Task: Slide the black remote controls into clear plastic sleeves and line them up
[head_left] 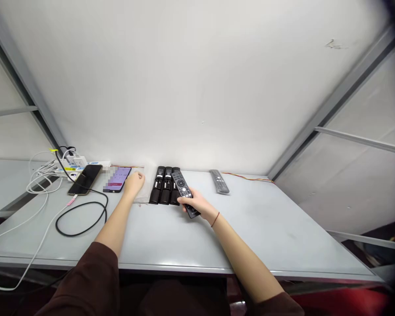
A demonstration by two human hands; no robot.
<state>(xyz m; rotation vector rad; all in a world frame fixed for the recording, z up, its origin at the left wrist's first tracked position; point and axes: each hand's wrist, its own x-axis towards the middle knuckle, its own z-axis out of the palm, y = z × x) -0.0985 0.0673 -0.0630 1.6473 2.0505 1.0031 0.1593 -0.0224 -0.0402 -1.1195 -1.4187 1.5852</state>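
Note:
My right hand [194, 203] is shut on a black TV remote control [183, 188] with grey buttons, holding it tilted over the right end of a row. That row has three black remotes [162, 185] lying side by side, back up, their lower right part hidden by the held remote. My left hand [134, 183] rests with curled fingers on a translucent plastic sheet or bag [144, 188] just left of the row. I cannot tell whether it grips the plastic. A grey remote [219, 181] lies apart, to the right of my right hand.
A black smartphone [84, 179] and a phone with a lit purple screen [117, 179] lie left of my left hand. Behind them stands a power strip [75, 161] with white cables. A black cable loop [82, 219] lies on the grey table [266, 228].

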